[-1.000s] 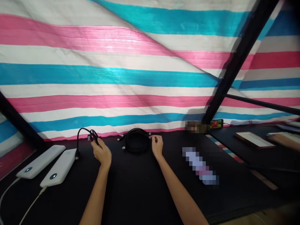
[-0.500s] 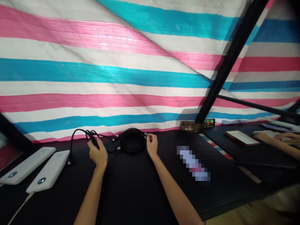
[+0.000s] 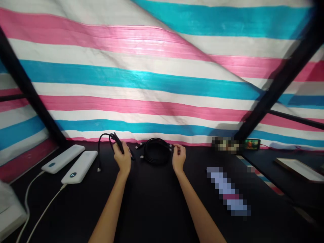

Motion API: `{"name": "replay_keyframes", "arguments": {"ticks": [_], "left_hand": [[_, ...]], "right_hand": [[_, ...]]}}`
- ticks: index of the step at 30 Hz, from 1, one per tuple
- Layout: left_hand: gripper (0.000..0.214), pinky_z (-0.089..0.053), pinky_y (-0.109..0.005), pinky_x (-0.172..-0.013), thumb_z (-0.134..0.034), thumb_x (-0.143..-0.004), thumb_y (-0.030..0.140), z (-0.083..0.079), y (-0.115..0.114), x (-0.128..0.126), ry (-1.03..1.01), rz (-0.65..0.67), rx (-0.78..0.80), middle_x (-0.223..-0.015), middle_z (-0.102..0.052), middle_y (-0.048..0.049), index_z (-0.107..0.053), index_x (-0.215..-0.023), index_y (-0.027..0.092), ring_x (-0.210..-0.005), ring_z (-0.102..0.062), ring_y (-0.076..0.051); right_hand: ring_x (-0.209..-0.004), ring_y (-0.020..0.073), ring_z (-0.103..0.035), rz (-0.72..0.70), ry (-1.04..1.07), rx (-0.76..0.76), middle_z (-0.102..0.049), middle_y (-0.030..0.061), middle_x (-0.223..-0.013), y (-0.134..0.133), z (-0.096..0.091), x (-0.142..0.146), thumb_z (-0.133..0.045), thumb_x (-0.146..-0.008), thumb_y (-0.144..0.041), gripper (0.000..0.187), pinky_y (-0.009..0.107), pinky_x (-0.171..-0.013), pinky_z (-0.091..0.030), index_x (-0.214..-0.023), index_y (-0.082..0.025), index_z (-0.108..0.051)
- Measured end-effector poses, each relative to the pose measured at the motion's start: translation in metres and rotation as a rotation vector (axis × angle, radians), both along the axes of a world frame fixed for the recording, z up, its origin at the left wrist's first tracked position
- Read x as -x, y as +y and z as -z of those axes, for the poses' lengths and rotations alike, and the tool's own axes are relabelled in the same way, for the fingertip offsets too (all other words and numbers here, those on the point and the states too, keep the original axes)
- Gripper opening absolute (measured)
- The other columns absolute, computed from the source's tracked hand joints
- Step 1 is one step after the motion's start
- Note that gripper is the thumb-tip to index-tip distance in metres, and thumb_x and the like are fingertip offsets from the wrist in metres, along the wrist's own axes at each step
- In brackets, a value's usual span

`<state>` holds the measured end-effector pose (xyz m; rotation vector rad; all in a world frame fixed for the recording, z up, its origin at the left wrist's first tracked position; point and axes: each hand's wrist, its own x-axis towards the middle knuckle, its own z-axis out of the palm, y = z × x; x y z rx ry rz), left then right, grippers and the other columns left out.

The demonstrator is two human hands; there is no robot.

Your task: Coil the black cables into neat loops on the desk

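Observation:
My left hand (image 3: pixel 122 158) grips a black cable (image 3: pixel 105 139) near its connector, and the cable arcs up and to the left, with a plug end (image 3: pixel 98 169) resting on the black table near the power banks. My right hand (image 3: pixel 179 157) pinches a thin black cable end (image 3: pixel 173 147) at the right side of a coiled black cable (image 3: pixel 156 152). The coil lies flat between my hands, with several small connector ends poking out at its sides.
Two white power banks (image 3: pixel 69 163) lie left of my left hand, with white cords (image 3: pixel 43 206) trailing toward the near edge. A pixelated object (image 3: pixel 227 190) lies to the right. A phone (image 3: pixel 251 144) stands at the back, against a striped tarp (image 3: pixel 141 77) on black poles.
The whole view has shifted right, so the head turned left, and the other person's hands at the right are out of view. My left hand now holds the cable more upright.

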<state>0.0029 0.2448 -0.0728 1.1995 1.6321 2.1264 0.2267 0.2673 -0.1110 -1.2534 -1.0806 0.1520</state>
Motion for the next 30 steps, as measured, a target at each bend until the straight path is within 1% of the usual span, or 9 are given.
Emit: {"name": "replay_keyframes", "arguments": {"ticks": [2,5,11,15,20,22,24,27,30], "left_hand": [[0.03,-0.034,-0.019,-0.04,-0.039,-0.089,0.048,-0.007,-0.004,-0.005,-0.067,0.072,-0.076,-0.049,-0.045,0.0095,-0.045,-0.098,0.019,-0.034,-0.042,-0.007],[0.028,-0.032,-0.017,-0.037,-0.035,-0.09,0.048,-0.016,-0.009,-0.014,-0.135,0.127,-0.159,-0.048,-0.046,0.0099,-0.04,-0.092,0.021,-0.033,-0.041,-0.006],[0.031,-0.025,-0.016,-0.032,-0.041,-0.087,0.053,-0.04,-0.02,-0.03,-0.315,0.297,-0.152,-0.043,-0.036,0.0127,-0.04,-0.085,0.022,-0.029,-0.032,-0.005],[0.033,-0.027,-0.014,-0.035,-0.046,-0.085,0.053,-0.069,-0.029,-0.03,-0.339,0.423,-0.098,-0.043,-0.034,0.0129,-0.046,-0.093,0.021,-0.031,-0.031,-0.004],[0.049,-0.021,-0.015,-0.028,-0.046,-0.081,0.06,-0.117,-0.044,-0.017,-0.159,0.623,0.081,-0.037,-0.036,0.0127,-0.05,-0.108,0.02,-0.024,-0.029,-0.006],[0.055,-0.024,-0.016,-0.028,-0.049,-0.078,0.06,-0.135,-0.051,-0.01,-0.022,0.657,0.192,-0.034,-0.036,0.0128,-0.049,-0.114,0.019,-0.023,-0.034,-0.009],[0.054,-0.028,-0.018,-0.03,-0.053,-0.077,0.057,-0.148,-0.058,-0.002,0.102,0.613,0.262,-0.032,-0.039,0.0109,-0.051,-0.114,0.017,-0.024,-0.041,-0.011],[0.051,-0.033,-0.02,-0.034,-0.056,-0.076,0.053,-0.158,-0.064,0.009,0.127,0.434,0.233,-0.034,-0.044,0.0083,-0.055,-0.111,0.016,-0.028,-0.046,-0.013],[0.052,-0.037,-0.021,-0.039,-0.054,-0.075,0.057,-0.159,-0.063,0.017,0.086,0.309,0.202,-0.035,-0.046,0.0065,-0.059,-0.106,0.015,-0.035,-0.052,-0.015]], "right_hand": [[-0.08,0.0176,-0.055,-0.003,0.008,-0.074,-0.057,0.0056,-0.088,-0.005,-0.01,0.007,-0.043,-0.085,-0.032,0.022,0.029,-0.07,-0.043,-0.085,-0.018,-0.06],[-0.079,0.0172,-0.055,-0.111,-0.014,-0.127,-0.059,0.0039,-0.084,-0.016,-0.027,0.023,-0.045,-0.085,-0.03,0.019,0.029,-0.07,-0.042,-0.084,-0.019,-0.06],[-0.07,0.0158,-0.055,-0.596,-0.236,-0.036,-0.062,0.0019,-0.079,-0.042,-0.056,0.072,-0.05,-0.085,-0.03,0.019,0.027,-0.062,-0.041,-0.088,-0.022,-0.066],[-0.08,0.0173,-0.058,-0.799,-0.15,0.008,-0.063,0.0027,-0.086,-0.057,-0.074,0.098,-0.052,-0.086,-0.033,0.019,0.027,-0.068,-0.044,-0.094,-0.021,-0.065],[-0.067,0.015,-0.055,-0.825,0.07,-0.022,-0.058,0.0003,-0.067,-0.068,-0.116,0.105,-0.053,-0.085,-0.041,0.025,0.026,-0.064,-0.044,-0.074,-0.02,-0.063],[-0.06,0.0123,-0.052,-0.847,0.171,-0.024,-0.055,-0.0016,-0.062,-0.071,-0.138,0.102,-0.056,-0.083,-0.042,0.024,0.023,-0.056,-0.041,-0.081,-0.019,-0.063],[-0.054,0.0105,-0.05,-0.858,0.389,-0.002,-0.055,-0.0025,-0.062,-0.072,-0.157,0.098,-0.057,-0.081,-0.047,0.028,0.02,-0.045,-0.035,-0.088,-0.02,-0.061],[-0.05,0.0088,-0.048,-0.867,0.653,0.039,-0.056,-0.0035,-0.066,-0.073,-0.177,0.084,-0.061,-0.076,-0.051,0.034,0.019,-0.039,-0.031,-0.095,-0.022,-0.06],[-0.05,0.0086,-0.049,-0.844,0.54,0.096,-0.056,-0.0026,-0.065,-0.074,-0.188,0.063,-0.066,-0.071,-0.048,0.036,0.019,-0.039,-0.032,-0.093,-0.02,-0.064]]}}
